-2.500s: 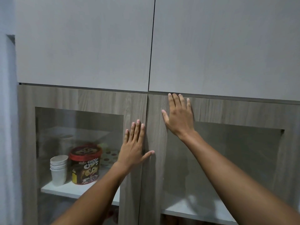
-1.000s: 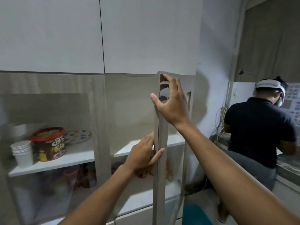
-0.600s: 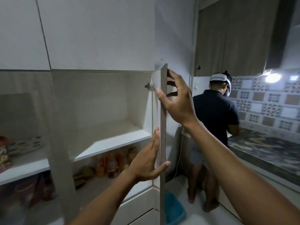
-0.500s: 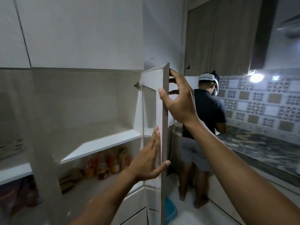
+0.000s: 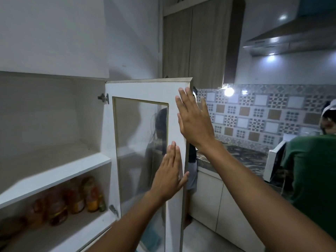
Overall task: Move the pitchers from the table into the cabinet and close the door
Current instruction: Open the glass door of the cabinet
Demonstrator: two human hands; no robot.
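The cabinet door (image 5: 145, 91), white inside with a glass pane, stands swung wide open to the right. My left hand (image 5: 170, 176) lies flat on its inner face near the free edge, fingers together and holding nothing. My right hand (image 5: 193, 120) is higher up, palm flat against the same edge, fingers spread. The open cabinet shows a bare white shelf (image 5: 54, 176) on the left. No pitcher and no table are in view.
Several bottles (image 5: 76, 199) stand on the lower shelf. A person in a green shirt (image 5: 312, 171) stands at the right by a dark counter (image 5: 245, 157) and patterned tiles. Another person is partly hidden behind the door. White base cabinets (image 5: 209, 200) run below the counter.
The right cabinet door went from shut to wide open. My right hand let go of its edge and now lies flat on it. My view turned to the right.
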